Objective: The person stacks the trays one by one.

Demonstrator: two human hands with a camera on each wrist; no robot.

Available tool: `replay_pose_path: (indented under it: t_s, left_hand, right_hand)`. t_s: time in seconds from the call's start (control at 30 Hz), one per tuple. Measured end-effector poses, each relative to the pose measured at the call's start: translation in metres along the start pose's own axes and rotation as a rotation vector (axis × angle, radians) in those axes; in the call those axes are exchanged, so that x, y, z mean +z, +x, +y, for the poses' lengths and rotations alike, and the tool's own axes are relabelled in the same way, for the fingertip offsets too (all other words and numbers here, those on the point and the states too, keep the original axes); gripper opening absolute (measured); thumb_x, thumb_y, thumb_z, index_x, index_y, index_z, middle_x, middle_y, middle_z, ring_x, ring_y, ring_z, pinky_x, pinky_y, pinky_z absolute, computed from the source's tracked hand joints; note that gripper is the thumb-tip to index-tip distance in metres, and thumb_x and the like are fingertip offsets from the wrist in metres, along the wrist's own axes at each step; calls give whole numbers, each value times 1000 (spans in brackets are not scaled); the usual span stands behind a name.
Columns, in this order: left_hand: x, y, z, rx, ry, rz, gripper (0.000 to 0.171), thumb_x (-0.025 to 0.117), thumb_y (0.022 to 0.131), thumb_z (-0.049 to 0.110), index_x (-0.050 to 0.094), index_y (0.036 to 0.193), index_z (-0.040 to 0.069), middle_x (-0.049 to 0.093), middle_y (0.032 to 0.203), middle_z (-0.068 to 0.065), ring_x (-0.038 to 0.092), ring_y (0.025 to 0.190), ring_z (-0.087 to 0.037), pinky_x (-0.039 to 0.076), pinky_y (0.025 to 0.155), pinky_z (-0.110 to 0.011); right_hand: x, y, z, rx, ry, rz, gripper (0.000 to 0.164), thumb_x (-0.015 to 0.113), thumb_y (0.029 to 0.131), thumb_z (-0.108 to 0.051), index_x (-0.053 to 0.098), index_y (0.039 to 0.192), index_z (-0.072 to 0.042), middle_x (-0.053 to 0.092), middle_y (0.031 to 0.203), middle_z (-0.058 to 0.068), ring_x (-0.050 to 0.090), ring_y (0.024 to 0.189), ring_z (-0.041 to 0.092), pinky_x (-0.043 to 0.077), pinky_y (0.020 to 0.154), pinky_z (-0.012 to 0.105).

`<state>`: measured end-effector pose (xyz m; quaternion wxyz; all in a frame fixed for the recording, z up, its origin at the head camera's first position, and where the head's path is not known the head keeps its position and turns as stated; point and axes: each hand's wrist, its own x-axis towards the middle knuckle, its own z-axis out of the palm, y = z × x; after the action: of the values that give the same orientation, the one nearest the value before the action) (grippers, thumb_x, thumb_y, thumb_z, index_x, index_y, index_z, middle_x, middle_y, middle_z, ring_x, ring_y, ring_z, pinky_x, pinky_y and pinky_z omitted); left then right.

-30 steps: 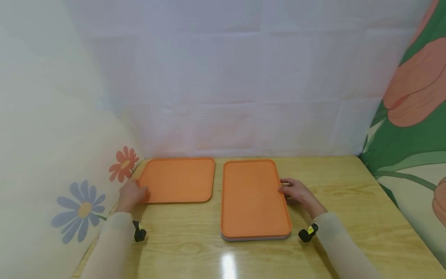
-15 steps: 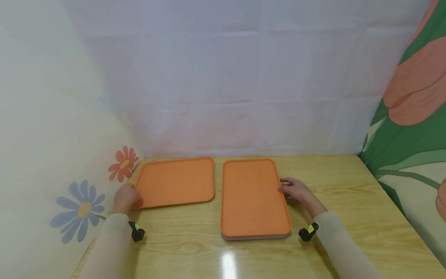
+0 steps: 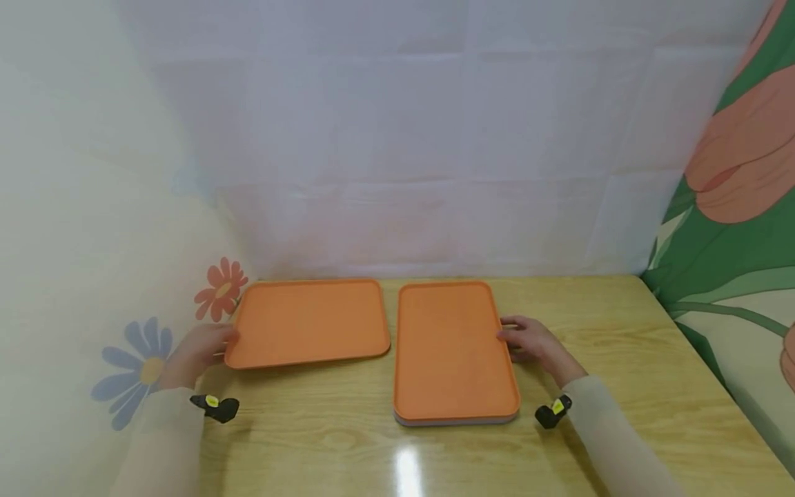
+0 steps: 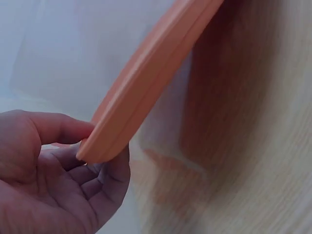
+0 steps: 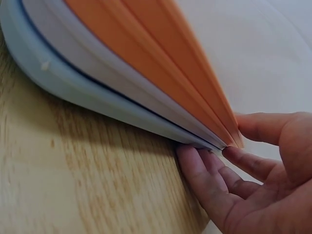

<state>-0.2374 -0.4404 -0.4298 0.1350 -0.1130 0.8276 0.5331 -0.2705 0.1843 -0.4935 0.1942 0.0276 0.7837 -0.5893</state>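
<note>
My left hand (image 3: 197,348) pinches the left edge of an orange tray (image 3: 307,322), thumb on its rim and fingers curled underneath. That edge is raised off the table, with a gap below it in the left wrist view. Beside it lies a stack of trays, topped by an orange tray (image 3: 456,352) set lengthwise toward me. My right hand (image 3: 531,342) grips the stack's right edge. In the right wrist view the thumb is on the orange rim and the fingers reach the lower edges. A lavender tray (image 5: 92,58) and a pale blue-green tray (image 5: 83,97) show beneath the orange.
Both things lie on a wood-grain table (image 3: 323,442). A white sheet (image 3: 397,152) hangs behind it. A flower-printed wall (image 3: 81,241) stands close to my left hand, and a green floral panel (image 3: 733,248) borders the right side.
My left hand has moved left and taken the left tray's edge up, drawing that tray's near-left corner outward. The right hand and the stack have stayed in place.
</note>
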Motion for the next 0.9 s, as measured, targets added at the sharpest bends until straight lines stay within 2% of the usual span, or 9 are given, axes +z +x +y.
replay_pose_path:
  t_s: [0.1, 0.17, 0.23, 0.3, 0.43, 0.57, 0.73, 0.83, 0.9]
  left_hand:
    - [-2, -5, 3, 18, 37, -14, 59, 51, 104, 14, 30, 143, -25, 66, 117, -20, 63, 85, 0, 58, 77, -25]
    - [-2, -9, 5, 30, 70, -15, 66, 49, 105, 16, 19, 146, -26, 48, 138, -39, 63, 87, 1, 58, 79, -24]
    - [-2, -13, 6, 39, 90, -14, 69, 47, 106, 18, 14, 147, -26, 26, 150, -45, 63, 87, 2, 58, 79, -22]
    - [-1, -17, 6, 57, 91, -11, 69, 46, 107, 18, 12, 146, -28, 27, 149, -46, 64, 87, 3, 57, 79, -20]
    - [2, -24, 2, 91, 19, -7, 67, 47, 106, 15, 14, 145, -29, 65, 117, -25, 65, 84, 3, 56, 77, -18]
    - [6, -30, -3, 109, -73, -5, 63, 49, 106, 13, 21, 142, -30, 69, 95, 11, 66, 82, 2, 57, 76, -18]
    - [11, -40, -9, 111, -212, 27, 25, 51, 104, 8, 64, 117, -10, 70, 83, 14, 67, 77, -2, 57, 72, -20]
    - [17, -46, -9, 115, -295, 43, 18, 52, 103, 5, 70, 104, 7, 71, 82, 11, 67, 77, -5, 58, 70, -21]
    - [23, -49, -9, 125, -327, 50, 18, 53, 103, 5, 71, 106, 6, 71, 83, 10, 67, 77, -6, 58, 70, -22]
  right_hand:
    - [-1, -2, 0, 2, 21, -2, 60, 66, 98, -18, 43, 148, 5, 58, 134, 28, 67, 101, 20, 61, 76, 35]
    - [-2, -3, 0, 1, 26, -6, 60, 65, 98, -19, 42, 148, 6, 59, 133, 27, 67, 102, 20, 61, 77, 36]
    - [-1, -3, 1, 4, 38, -2, 59, 64, 99, -18, 43, 148, 6, 61, 131, 26, 67, 102, 20, 61, 77, 36]
    - [-2, -3, 1, -2, 40, -7, 58, 63, 100, -18, 42, 148, 7, 62, 130, 25, 67, 102, 20, 61, 77, 36]
    - [-4, -6, 1, -19, 77, -5, 55, 60, 101, -16, 42, 147, 8, 64, 127, 26, 67, 101, 20, 61, 78, 37]
    - [-7, -14, 0, -64, 115, 3, 54, 56, 102, -12, 39, 147, 12, 64, 125, 29, 68, 100, 22, 61, 81, 40]
    - [-12, -23, 0, -135, 138, 48, 53, 58, 101, -11, 39, 145, 14, 66, 119, 24, 68, 92, 17, 61, 80, 36]
    - [-13, -28, 0, -173, 161, 69, 52, 57, 102, -10, 39, 145, 15, 62, 126, 28, 69, 93, 16, 61, 82, 34]
    - [-13, -32, -1, -195, 173, 79, 51, 56, 103, -10, 40, 145, 15, 57, 132, 31, 68, 97, 16, 60, 84, 34]
